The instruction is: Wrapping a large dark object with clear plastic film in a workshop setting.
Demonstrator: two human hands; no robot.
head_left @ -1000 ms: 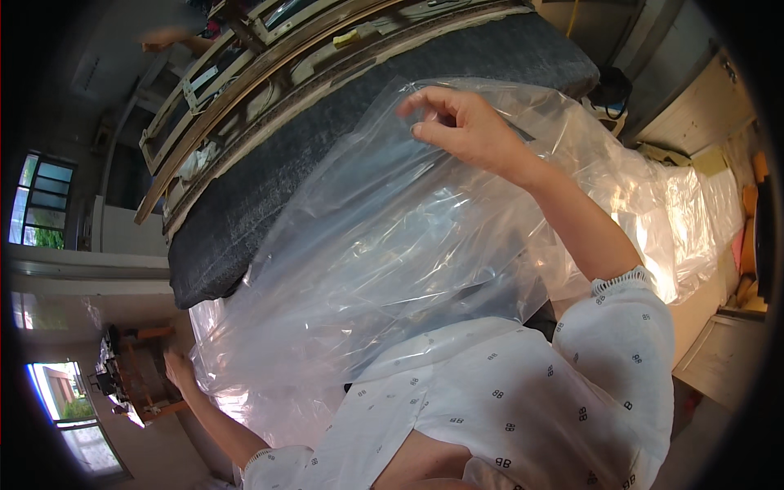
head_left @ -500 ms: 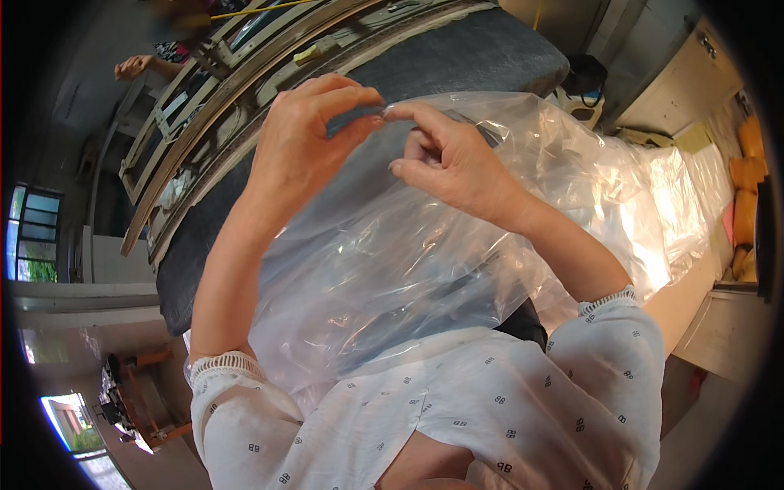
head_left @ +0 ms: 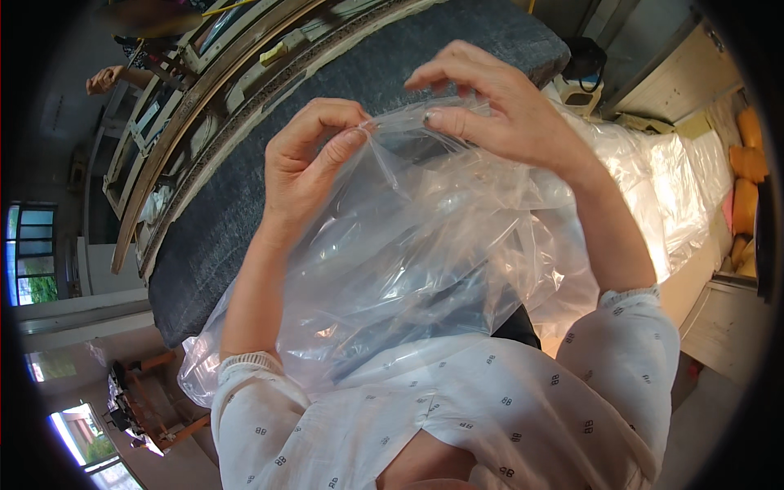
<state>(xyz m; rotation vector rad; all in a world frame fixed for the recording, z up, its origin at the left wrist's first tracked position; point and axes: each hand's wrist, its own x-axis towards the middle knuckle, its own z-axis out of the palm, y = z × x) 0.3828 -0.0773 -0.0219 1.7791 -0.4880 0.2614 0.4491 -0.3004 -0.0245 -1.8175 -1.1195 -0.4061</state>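
Observation:
A large, crinkled piece of clear plastic film (head_left: pixel 392 253) hangs in front of me, its upper edge raised over a dark grey padded surface (head_left: pixel 212 220). My left hand (head_left: pixel 310 155) pinches that upper edge between thumb and fingers. To the right, my right hand (head_left: pixel 506 114) has its fingers lifted away from the thumb. The thumb lies at the film's edge, and the film behind the hand is partly hidden. From the left hand's pinch, folds run down through the film toward my lap.
Beyond the padded surface runs a long machine frame with rails (head_left: pixel 196 98), with a small yellow piece (head_left: pixel 273 54) on it. Another person's hand (head_left: pixel 104 79) shows at far left. More shiny film (head_left: pixel 670 180) lies at right, near orange rolls (head_left: pixel 746 171) and a wooden cabinet (head_left: pixel 678 77).
My hands have moved apart; the right went right and its curled fingers opened. The left has lowered slightly and closed on the film's edge. More film is drawn up between them.

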